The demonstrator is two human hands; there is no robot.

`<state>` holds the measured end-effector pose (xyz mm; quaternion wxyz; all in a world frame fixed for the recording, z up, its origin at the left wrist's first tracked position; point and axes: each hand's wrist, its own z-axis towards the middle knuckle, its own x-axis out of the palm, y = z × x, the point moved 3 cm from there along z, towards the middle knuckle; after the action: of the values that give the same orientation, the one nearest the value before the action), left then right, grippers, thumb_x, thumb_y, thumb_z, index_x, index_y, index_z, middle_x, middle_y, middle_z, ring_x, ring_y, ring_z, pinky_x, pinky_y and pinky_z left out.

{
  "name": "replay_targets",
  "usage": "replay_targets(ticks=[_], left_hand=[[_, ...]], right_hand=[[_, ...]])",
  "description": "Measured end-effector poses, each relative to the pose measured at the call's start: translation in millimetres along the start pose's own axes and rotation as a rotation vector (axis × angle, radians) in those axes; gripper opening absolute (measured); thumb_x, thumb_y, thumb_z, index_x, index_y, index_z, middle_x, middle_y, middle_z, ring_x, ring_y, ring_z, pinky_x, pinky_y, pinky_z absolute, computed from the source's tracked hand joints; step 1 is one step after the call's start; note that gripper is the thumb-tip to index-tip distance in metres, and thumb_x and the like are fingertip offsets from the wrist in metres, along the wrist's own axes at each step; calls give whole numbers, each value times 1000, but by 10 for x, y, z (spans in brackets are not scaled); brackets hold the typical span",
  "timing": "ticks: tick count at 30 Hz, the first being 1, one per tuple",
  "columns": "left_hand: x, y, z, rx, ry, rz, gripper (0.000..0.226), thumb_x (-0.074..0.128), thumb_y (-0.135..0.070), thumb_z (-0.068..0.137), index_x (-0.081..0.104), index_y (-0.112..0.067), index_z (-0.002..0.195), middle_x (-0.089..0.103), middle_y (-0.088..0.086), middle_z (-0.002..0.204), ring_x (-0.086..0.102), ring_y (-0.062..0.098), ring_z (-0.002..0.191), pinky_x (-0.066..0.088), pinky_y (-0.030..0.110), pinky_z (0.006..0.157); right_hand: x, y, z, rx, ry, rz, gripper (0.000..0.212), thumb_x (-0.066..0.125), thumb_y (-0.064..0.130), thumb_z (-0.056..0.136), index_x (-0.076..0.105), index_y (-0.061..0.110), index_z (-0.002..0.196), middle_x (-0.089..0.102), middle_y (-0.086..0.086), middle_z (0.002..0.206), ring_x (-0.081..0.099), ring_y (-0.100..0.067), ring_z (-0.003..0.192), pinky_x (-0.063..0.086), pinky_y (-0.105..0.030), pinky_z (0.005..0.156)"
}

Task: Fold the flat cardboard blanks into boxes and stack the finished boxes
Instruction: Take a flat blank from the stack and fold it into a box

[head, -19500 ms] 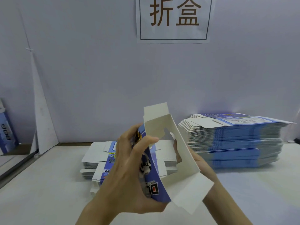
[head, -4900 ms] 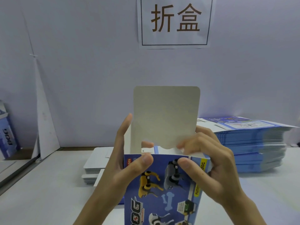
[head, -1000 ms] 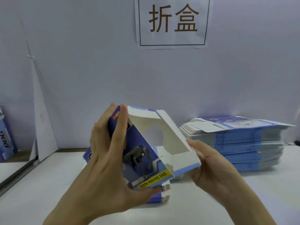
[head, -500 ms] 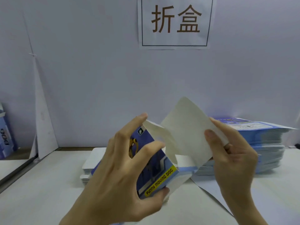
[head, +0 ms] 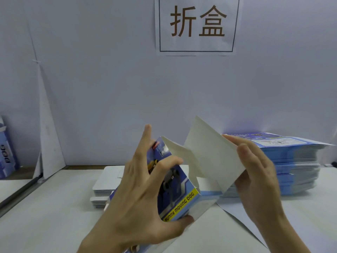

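The left hand (head: 138, 194) held the one part-folded box (head: 182, 196) above the tabletop (head: 45, 216), its grip wide, with the thumb under the lower corner and the fingers spread over the printed face. The right hand (head: 255, 178) kept a narrow grip on the box's plain flap (head: 209, 157), thumb in front and fingers behind. Two lots of flat blanks lay beyond: one tall stack (head: 291, 161) at right and one low pile (head: 107, 181) behind the left hand. One finished box (head: 7, 157) stood at the far left. A second earlier the right hand had lain open at the box's end.
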<state>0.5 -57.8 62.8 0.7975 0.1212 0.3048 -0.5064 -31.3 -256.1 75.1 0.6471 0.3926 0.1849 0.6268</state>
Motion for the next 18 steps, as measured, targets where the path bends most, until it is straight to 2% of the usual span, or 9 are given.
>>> replay_targets(ticks=[2, 3, 6, 9, 11, 14, 16, 18], left_hand=[[39, -48, -18, 26, 21, 65, 82, 70, -67, 53, 42, -42, 126, -1, 9, 160, 33, 19, 136, 44, 36, 93], [68, -72, -23, 46, 36, 111, 80, 68, -69, 54, 44, -41, 125, 0, 10, 160, 36, 20, 130, 42, 36, 92], [117, -112, -21, 105, 56, 184, 71, 62, -70, 60, 45, -40, 122, 1, 11, 159, 35, 24, 126, 35, 37, 95], [115, -97, -23, 148, 33, 196, 68, 64, -68, 62, 47, -39, 120, 3, 11, 158, 31, 24, 129, 37, 40, 95], [103, -91, -21, 145, 18, 194, 67, 65, -67, 61, 48, -39, 120, 5, 10, 157, 30, 22, 131, 38, 42, 96], [97, -84, -20, 165, 14, 197, 68, 67, -65, 62, 49, -36, 120, 7, 11, 157, 21, 17, 132, 43, 44, 92], [93, -75, -12, 184, 9, 203, 69, 65, -68, 66, 49, -35, 123, 7, 10, 156, 20, 17, 133, 41, 42, 94], [91, -51, -2, 170, -2, 207, 78, 64, -71, 66, 45, -33, 132, 6, 10, 157, 24, 19, 134, 37, 43, 97]], right_hand=[[66, -36, -10, 200, 105, 150, 39, 71, 59, 69, 74, 23, 82, 72, -1, 110, 68, -14, 91, 55, -23, 67], [82, -58, -20, 284, 132, 172, 37, 72, 55, 68, 71, 21, 82, 72, -2, 109, 68, -15, 88, 55, -26, 64], [87, -127, -43, 488, 134, 121, 25, 70, 36, 75, 70, 22, 95, 69, -6, 88, 64, -14, 70, 51, -25, 53], [108, -112, -63, 659, 204, 271, 29, 60, 41, 76, 79, 22, 83, 70, -4, 74, 66, -12, 62, 51, -23, 50], [75, -114, -65, 675, 248, 195, 25, 61, 37, 82, 79, 22, 88, 72, -5, 79, 69, -13, 67, 53, -23, 54], [0, -156, -28, 599, 171, -7, 23, 59, 32, 85, 77, 29, 99, 76, -3, 88, 70, -13, 71, 54, -24, 56], [-33, -149, -4, 526, 125, -76, 25, 54, 29, 88, 77, 30, 97, 77, -2, 88, 71, -11, 71, 53, -22, 53], [-42, -102, 5, 475, 120, -93, 24, 56, 32, 83, 78, 29, 93, 77, -2, 87, 70, -10, 69, 51, -20, 52]])
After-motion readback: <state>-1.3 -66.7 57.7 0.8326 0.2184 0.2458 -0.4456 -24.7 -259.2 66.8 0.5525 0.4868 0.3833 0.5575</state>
